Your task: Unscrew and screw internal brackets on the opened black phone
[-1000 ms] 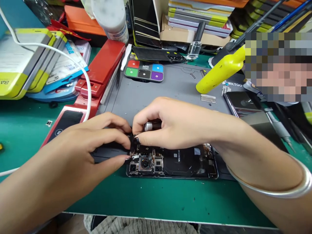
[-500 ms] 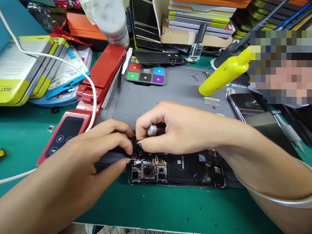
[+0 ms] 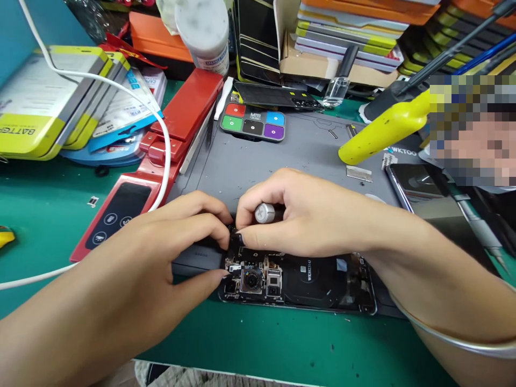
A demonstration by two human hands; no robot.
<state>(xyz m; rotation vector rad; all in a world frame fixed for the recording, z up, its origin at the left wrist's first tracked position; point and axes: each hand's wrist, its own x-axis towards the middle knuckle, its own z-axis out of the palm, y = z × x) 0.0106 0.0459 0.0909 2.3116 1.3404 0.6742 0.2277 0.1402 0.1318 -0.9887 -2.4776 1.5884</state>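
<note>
An opened smartphone [image 3: 309, 287] lies near the front edge of the grey mat, its camera modules [image 3: 253, 279] and black inner parts bare. My left hand [image 3: 169, 247] grips its left end, fingers at the far corner and thumb beside the cameras. Over the phone's far side is my right hand [image 3: 290, 215], closed round a screwdriver [image 3: 265, 213] whose silver end cap with a cross mark points toward me. The right thumb and forefinger meet at the phone's upper left part. Whether they also pinch a small part is hidden.
A red folding device [image 3: 169, 126] with a white cable [image 3: 166, 156] stands to the left. Behind are a coloured magnetic tray [image 3: 253, 126], a phone back cover [image 3: 278, 97] and a glass bottle [image 3: 336, 88]. A yellow-handled tool [image 3: 382, 131] and another phone [image 3: 419, 185] lie right.
The view has shifted, so the scene sits slightly further right. Both hands stay at the phone. The screwdriver's end cap has turned more toward me.
</note>
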